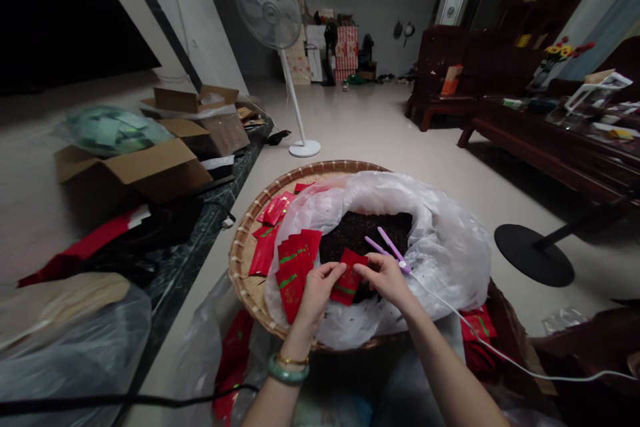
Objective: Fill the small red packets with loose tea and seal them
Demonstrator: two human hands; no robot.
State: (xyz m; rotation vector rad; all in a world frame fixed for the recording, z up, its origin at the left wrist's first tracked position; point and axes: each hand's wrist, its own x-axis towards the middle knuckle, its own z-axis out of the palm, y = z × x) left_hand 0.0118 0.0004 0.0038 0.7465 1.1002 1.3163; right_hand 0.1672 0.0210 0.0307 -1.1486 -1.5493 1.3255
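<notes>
Between my two hands is a small red packet (346, 288) with a green mark. My left hand (319, 288) pinches its left edge, and my right hand (386, 277) pinches its upper right side. Beneath them, a white plastic bag (445, 247) lies rolled open around dark loose tea-like material (345, 230). On that material rests a purple hand sealer (395, 255) with a white cord, its arms spread, just beyond my right hand. A fan of red packets (295, 267) lies on the bag's left side, beside my left hand. All this sits in a round woven bamboo tray (240, 270).
More red packets (265, 247) lie on the tray's left. A white standing fan (305, 148) stands beyond it. Open cardboard boxes (135, 170) are at left, a black round stand base (534, 255) at right. More packets (477, 327) lie below the tray's right side.
</notes>
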